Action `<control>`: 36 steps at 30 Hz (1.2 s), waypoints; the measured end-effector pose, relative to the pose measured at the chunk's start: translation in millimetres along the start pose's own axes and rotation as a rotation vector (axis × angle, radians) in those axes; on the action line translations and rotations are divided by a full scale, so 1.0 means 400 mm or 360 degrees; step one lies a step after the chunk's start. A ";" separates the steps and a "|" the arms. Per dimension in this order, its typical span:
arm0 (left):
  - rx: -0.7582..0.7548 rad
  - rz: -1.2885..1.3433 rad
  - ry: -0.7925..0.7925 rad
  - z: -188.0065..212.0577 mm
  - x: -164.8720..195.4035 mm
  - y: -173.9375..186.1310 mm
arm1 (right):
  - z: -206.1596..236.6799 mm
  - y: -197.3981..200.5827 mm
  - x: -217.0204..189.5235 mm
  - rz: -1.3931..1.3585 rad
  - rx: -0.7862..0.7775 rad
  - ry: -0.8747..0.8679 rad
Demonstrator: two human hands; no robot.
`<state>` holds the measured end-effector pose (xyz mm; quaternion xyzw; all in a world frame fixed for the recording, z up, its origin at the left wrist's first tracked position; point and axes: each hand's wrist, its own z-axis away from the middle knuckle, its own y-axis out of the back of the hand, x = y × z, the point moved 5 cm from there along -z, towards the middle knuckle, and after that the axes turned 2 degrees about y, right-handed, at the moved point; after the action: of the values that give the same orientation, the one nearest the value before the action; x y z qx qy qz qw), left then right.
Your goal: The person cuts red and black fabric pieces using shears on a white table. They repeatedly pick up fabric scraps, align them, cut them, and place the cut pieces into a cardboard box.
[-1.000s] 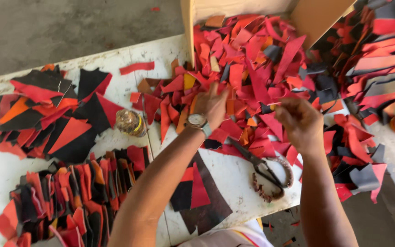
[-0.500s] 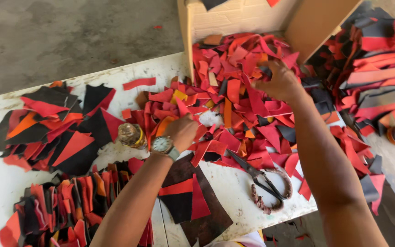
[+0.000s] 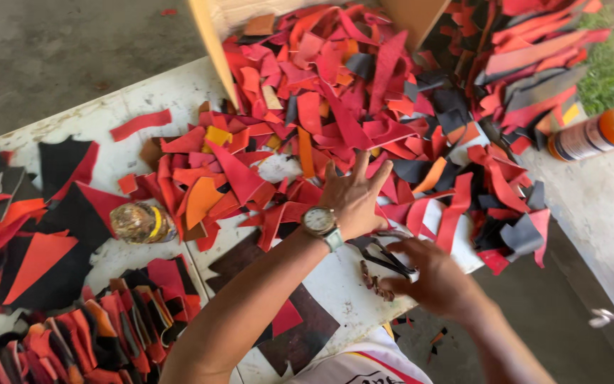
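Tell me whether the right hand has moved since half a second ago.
Yes. The right hand has come down from the scrap pile by the cardboard box to the scissors at the table's near edge.

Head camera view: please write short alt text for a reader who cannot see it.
A left hand with a wristwatch lies spread on a heap of red, orange and black scraps, while the right hand grips scissors on a white table.

I see bright, even daylight, strongest at the right edge; shadows are soft and short. Slight glare on the white table [image 3: 335, 284]. My right hand [image 3: 431, 281] is motion-blurred (fingers smeared), left hand [image 3: 353, 195] sharper. Wide-angle stretch shows at the corners.
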<state>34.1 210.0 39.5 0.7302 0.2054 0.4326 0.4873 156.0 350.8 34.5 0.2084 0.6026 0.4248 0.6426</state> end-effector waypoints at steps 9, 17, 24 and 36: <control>-0.0233 -0.0262 0.0439 -0.136 -0.104 -0.016 | 0.081 -0.077 -0.018 0.0056 0.0097 0.0176; 0.0102 0.0113 0.0405 -0.121 -0.378 -0.003 | 0.100 0.022 0.052 -0.0209 0.0720 -0.0093; 0.0529 0.2285 0.0768 -0.044 -0.525 0.103 | -0.009 0.120 0.097 0.0066 0.1059 0.0158; 0.0079 0.3069 0.0557 0.031 -0.541 0.180 | -0.380 0.125 0.054 0.0714 0.0198 -0.0401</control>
<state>-81.8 15.5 8.3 0.5204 -0.4009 0.7430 -0.1279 -5.2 358.6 32.2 0.4271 0.4817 0.4895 0.5882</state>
